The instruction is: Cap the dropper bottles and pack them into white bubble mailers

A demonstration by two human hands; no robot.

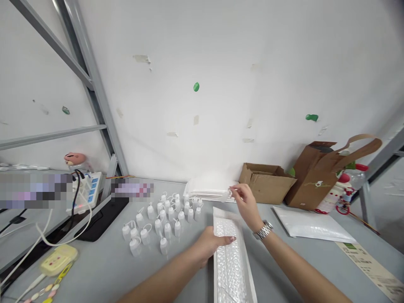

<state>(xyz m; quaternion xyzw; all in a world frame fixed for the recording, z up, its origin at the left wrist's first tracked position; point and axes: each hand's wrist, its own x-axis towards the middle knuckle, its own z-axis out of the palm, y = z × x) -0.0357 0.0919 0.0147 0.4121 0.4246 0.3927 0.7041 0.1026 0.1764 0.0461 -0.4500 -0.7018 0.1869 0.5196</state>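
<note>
My left hand (211, 244) grips the left edge of a white bubble mailer (232, 265), thumb on its bubble-textured face. The mailer lies lengthwise before me, its top toward the wall. Up and to the right of the mailer's top, my right hand (244, 200) pinches a small white plastic bottle (225, 195) between thumb and fingertips; its outline blurs against white mailers behind. Left of the mailer, several small white squeeze bottles (168, 229) with looped cap straps stand upright on the grey table (186, 269).
A stack of flat white mailers (205, 187) lies against the wall. Beside it are a cardboard box (268, 185), a brown paper bag (311, 179) and a plump white mailer (315, 225). A power strip (91, 189), cables and a yellow case (59, 259) are at left.
</note>
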